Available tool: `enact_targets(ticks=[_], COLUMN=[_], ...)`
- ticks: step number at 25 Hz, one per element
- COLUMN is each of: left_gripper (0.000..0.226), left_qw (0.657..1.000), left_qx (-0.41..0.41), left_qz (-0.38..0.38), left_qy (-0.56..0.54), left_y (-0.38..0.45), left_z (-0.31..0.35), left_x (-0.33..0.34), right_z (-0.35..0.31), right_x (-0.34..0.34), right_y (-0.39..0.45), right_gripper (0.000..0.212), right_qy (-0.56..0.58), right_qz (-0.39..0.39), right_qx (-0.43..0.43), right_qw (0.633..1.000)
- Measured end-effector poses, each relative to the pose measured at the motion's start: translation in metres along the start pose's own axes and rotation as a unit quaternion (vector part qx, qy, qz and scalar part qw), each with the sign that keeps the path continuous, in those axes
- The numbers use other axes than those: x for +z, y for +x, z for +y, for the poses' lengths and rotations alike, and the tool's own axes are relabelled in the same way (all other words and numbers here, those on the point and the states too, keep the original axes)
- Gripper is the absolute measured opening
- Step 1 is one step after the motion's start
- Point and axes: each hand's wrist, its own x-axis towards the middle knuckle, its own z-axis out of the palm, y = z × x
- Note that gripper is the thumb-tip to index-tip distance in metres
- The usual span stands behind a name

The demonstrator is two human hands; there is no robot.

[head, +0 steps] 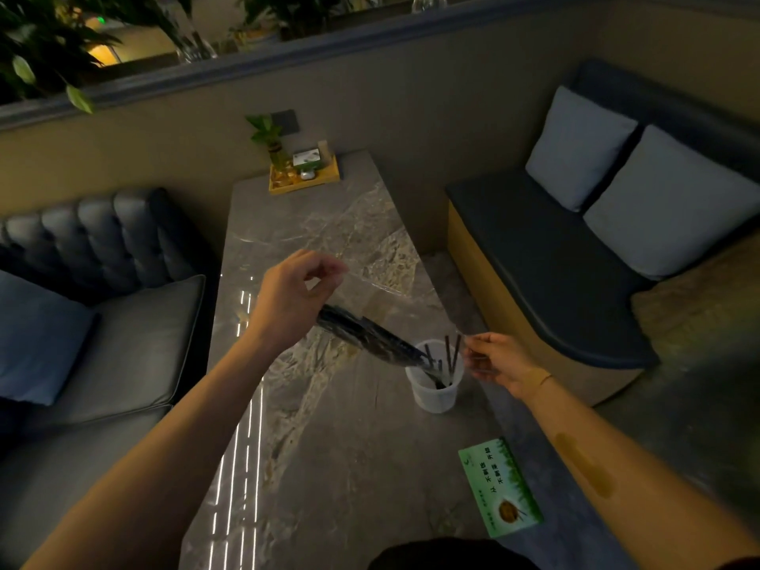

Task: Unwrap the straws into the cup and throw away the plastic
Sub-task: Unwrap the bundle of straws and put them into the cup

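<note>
Mid-frame, the left hand (pixel 296 294) pinches the raised end of the clear plastic wrap (pixel 370 281), tipping the dark straws (pixel 366 333) down into the white cup (pixel 435 382), right of centre. A few are already in. The right hand (pixel 499 362) seems to pinch the wrap's lower edge. Binning is still left.

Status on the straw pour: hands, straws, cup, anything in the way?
Left hand pinches the wrapper's raised end; right hand holds plastic by the cup. Straw bundle tilted into cup, several straws already in. Green packet lies nearer, clear of the pour.
</note>
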Motion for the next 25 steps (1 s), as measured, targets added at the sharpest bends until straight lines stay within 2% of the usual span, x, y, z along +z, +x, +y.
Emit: enact_targets(ticks=[11,25], left_gripper=[0.012,0.018], left_qw=[0.998,0.995], left_qx=[0.061,0.073], left_qz=[-0.032,0.035], left_qy=[0.0,-0.061], left_y=[0.037,0.054], left_z=[0.046,0.042], left_x=[0.02,-0.01], right_z=[0.007,-0.022], right_x=[-0.008,0.007], right_y=[-0.006,-0.03], right_gripper=[0.006,0.007], right_qy=[0.056,0.061], right_qz=[0.004,-0.029], right_qx=[0.038,-0.014], right_qw=[0.998,0.998])
